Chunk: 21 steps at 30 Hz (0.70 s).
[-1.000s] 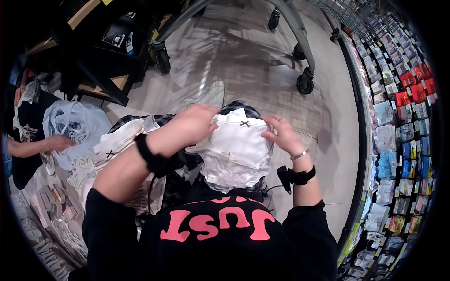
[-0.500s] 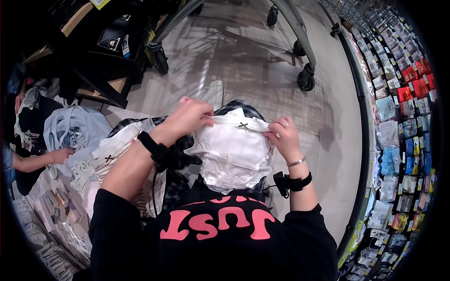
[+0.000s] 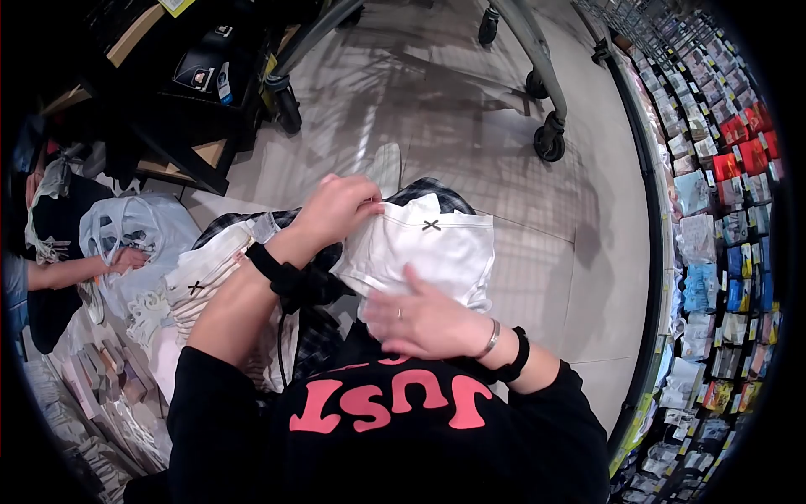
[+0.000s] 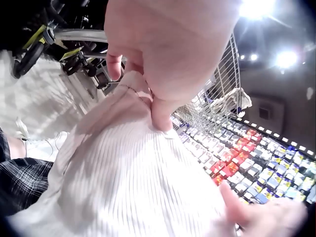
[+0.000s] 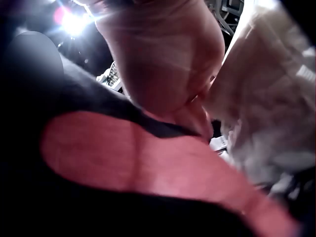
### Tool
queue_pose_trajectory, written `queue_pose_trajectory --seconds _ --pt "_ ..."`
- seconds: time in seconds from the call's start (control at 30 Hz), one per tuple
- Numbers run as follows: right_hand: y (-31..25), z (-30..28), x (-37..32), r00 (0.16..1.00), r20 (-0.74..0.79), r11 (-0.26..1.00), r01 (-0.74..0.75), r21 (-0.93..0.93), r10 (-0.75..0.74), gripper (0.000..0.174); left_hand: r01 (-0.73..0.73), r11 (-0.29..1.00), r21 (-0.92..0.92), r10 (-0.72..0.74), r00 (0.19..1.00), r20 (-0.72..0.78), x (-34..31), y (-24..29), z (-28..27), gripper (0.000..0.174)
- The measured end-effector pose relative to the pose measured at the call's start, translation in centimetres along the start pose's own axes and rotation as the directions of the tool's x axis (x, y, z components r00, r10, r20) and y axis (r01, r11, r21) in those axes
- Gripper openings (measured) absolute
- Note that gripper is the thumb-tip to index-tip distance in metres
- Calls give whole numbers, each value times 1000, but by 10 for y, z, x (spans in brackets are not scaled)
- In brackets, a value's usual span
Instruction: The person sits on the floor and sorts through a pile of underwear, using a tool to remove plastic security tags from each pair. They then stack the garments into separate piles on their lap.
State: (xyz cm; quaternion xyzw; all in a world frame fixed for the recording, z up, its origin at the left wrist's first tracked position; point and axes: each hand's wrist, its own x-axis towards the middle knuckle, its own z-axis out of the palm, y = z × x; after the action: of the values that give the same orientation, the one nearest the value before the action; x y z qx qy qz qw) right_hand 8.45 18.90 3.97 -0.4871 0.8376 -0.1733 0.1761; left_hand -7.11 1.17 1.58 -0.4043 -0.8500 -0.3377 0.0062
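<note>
White ribbed underpants (image 3: pixel 453 252) with a small dark bow at the waistband lie across the lap, over a dark plaid garment. My left hand (image 3: pixel 336 206) pinches their waistband at the left corner; in the left wrist view the ribbed fabric (image 4: pixel 123 168) hangs from its thumb and fingers. My right hand (image 3: pixel 432 319), fingers extended and blurred, is over the lower part of the underpants, close to the black shirt with pink letters (image 3: pixel 390 405). In the right wrist view, pale fabric (image 5: pixel 266 103) shows beside this hand.
Left of the lap lie more white underpants (image 3: pixel 189 286) with a dark bow. Beyond them, another person's hand (image 3: pixel 126 260) reaches to a translucent plastic bag (image 3: pixel 105 220). A wheeled metal frame (image 3: pixel 541 71) stands ahead; racks of packets (image 3: pixel 697 294) line the right side.
My right hand let go of the waistband's right corner and swept down and left over the underpants. My left hand keeps its pinch. The other person's hand moved a little onto the bag.
</note>
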Motion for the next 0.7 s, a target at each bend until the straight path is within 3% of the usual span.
queue_pose_trajectory --seconds 0.1,0.2,0.23,0.33,0.37,0.4,0.5,0.6,0.7 --pt "6 -7 5 901 -406 988 -137 72 154 43 16 1000 6 -16 1000 14 -4 -1 1 15" --pt "1 -11 2 957 -289 998 -36 -58 18 24 4 1000 16 -4 1000 25 -1 -1 -2 15" --pt "-4 -20 -5 987 -112 838 156 523 -114 18 0 1000 6 0 1000 29 -2 0 -2 14" --pt "16 -43 -22 855 -506 822 204 532 116 14 -24 999 -39 25 999 21 -3 0 1 13" --pt "30 -44 -27 728 -613 940 -128 317 306 16 -36 998 -56 37 999 15 -3 1 0 13" --pt "45 -42 -31 535 -747 868 -482 114 395 18 -35 999 -40 36 999 29 -3 2 -1 13" --pt "68 -33 -43 537 -750 782 -622 -44 385 21 -29 999 13 28 997 75 -5 5 -3 11" --pt "70 -26 -49 552 -710 772 -635 -18 438 17 -32 999 39 27 993 115 -7 3 -3 10" --pt "74 -22 -50 549 -741 755 -650 -87 387 14 -39 999 -17 41 991 124 -6 1 -3 13"
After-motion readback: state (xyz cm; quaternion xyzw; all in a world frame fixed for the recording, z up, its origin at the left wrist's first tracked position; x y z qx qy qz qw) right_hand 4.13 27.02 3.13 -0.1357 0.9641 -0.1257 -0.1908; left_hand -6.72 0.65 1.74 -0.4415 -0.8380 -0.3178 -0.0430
